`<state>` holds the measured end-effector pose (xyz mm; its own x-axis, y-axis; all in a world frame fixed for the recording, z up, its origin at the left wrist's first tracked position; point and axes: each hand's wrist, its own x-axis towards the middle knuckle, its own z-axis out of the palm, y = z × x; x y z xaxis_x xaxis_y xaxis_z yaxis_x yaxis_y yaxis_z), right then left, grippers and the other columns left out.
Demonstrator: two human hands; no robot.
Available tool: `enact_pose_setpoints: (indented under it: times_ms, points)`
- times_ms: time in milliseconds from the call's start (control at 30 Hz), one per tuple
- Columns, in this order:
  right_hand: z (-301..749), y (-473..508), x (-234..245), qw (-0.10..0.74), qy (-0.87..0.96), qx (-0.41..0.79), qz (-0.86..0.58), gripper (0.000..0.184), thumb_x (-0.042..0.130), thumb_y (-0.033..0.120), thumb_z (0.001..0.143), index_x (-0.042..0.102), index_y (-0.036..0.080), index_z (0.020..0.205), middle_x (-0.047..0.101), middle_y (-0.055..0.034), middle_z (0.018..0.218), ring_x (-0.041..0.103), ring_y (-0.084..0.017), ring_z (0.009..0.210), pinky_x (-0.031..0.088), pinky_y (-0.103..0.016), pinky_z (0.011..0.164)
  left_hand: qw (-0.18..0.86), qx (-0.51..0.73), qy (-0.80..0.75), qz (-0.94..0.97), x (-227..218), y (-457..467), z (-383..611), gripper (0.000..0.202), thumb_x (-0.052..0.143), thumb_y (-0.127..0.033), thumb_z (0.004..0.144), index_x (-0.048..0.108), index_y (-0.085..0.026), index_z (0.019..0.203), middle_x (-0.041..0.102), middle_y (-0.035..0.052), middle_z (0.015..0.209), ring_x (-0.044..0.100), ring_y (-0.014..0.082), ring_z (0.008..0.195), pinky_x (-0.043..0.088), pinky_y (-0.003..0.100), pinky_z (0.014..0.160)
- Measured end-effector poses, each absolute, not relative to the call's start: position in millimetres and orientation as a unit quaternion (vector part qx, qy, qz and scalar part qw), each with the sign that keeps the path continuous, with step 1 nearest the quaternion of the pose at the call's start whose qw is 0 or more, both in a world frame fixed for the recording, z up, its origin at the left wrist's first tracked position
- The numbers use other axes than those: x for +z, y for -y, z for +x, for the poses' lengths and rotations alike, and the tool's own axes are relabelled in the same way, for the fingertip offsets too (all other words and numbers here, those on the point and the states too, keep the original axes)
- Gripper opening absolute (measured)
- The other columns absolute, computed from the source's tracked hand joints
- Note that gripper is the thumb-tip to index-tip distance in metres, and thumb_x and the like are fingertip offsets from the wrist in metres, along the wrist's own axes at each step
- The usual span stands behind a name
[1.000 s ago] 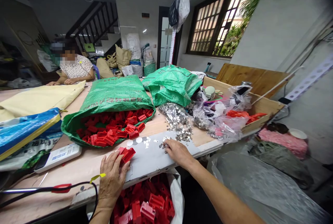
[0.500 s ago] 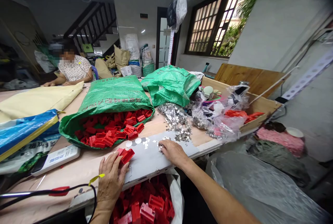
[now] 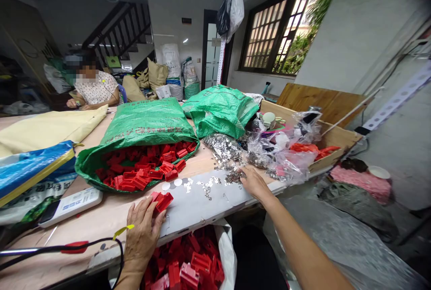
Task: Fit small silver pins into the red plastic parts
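Red plastic piece [image 3: 164, 202] sits in the grip of the left hand [image 3: 143, 225], fingers and thumb bent round its left side, at the near left end of a grey sheet [image 3: 198, 202] on the table [image 3: 85, 231]. To its right, the right hand [image 3: 254, 184] reaches in with fingertips drawn close together at a heap of small dark metal pieces [image 3: 233, 177]; whether it pinches any cannot be told. Silvery metal pieces [image 3: 208, 186] lie scattered on the sheet between the hands. Beyond the left hand, a green sack [image 3: 148, 121] lies with its mouth open toward the near side, showing more red parts [image 3: 138, 177]. Below the near table edge, a white sack [image 3: 227, 249] holds similar red parts [image 3: 190, 274].
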<state>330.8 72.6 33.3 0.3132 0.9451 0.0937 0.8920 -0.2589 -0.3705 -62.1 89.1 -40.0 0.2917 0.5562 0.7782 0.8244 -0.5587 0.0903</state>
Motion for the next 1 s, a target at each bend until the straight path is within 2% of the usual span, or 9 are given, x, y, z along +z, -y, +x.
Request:
enact_pose_setpoints:
  times_ms: [167, 467, 633, 833, 1000]
  points:
    - [319, -74, 23, 0.190, 0.599, 0.095, -0.772, 0.035, 0.052, 0.007, 0.082, 0.062, 0.020, 0.113, 0.054, -0.0097, 0.105, 0.056, -0.024, 0.098, 0.041, -0.032, 0.087, 0.166, -0.400, 0.439, -0.787, -40, -89, -62, 0.038, 0.058, -0.036, 0.086, 0.058, -0.014, 0.117, 0.062, 0.0163, 0.123, 0.057, 0.0295, 0.112, 0.033, 0.052, 0.107]
    - [298, -75, 30, 0.261, 0.655, 0.131, -0.697, 0.021, 0.057, 0.009, 0.078, 0.063, 0.019, 0.096, 0.060, -0.0057, 0.096, 0.057, -0.022, 0.093, 0.042, -0.032, 0.085, 0.174, -0.406, 0.440, -0.782, -38, -88, -61, 0.036, 0.056, -0.036, 0.087, 0.057, -0.014, 0.116, 0.062, 0.0165, 0.121, 0.058, 0.0292, 0.111, 0.033, 0.052, 0.107]
    - [292, -72, 33, 0.282, 0.704, 0.183, -0.626, 0.028, 0.058, 0.009, 0.075, 0.065, 0.022, 0.099, 0.064, -0.0017, 0.102, 0.059, -0.019, 0.096, 0.044, -0.027, 0.083, 0.162, -0.402, 0.444, -0.784, -39, -88, -61, 0.035, 0.057, -0.037, 0.087, 0.058, -0.016, 0.115, 0.062, 0.0154, 0.122, 0.057, 0.0291, 0.114, 0.033, 0.051, 0.107]
    - [299, -73, 28, 0.301, 0.677, 0.168, -0.650, 0.026, 0.053, 0.015, 0.080, 0.064, 0.021, 0.103, 0.063, -0.0057, 0.107, 0.057, -0.022, 0.102, 0.042, -0.035, 0.091, 0.164, -0.399, 0.443, -0.786, -40, -89, -62, 0.036, 0.057, -0.037, 0.086, 0.058, -0.016, 0.115, 0.062, 0.0158, 0.123, 0.057, 0.0286, 0.114, 0.032, 0.051, 0.108]
    - [293, -68, 25, 0.267, 0.682, 0.164, -0.660, 0.024, 0.057, 0.012, 0.077, 0.064, 0.020, 0.099, 0.063, -0.0047, 0.100, 0.057, -0.020, 0.094, 0.042, -0.029, 0.083, 0.163, -0.395, 0.445, -0.787, -38, -88, -60, 0.036, 0.058, -0.036, 0.086, 0.058, -0.015, 0.116, 0.062, 0.0159, 0.123, 0.056, 0.0290, 0.114, 0.032, 0.051, 0.108]
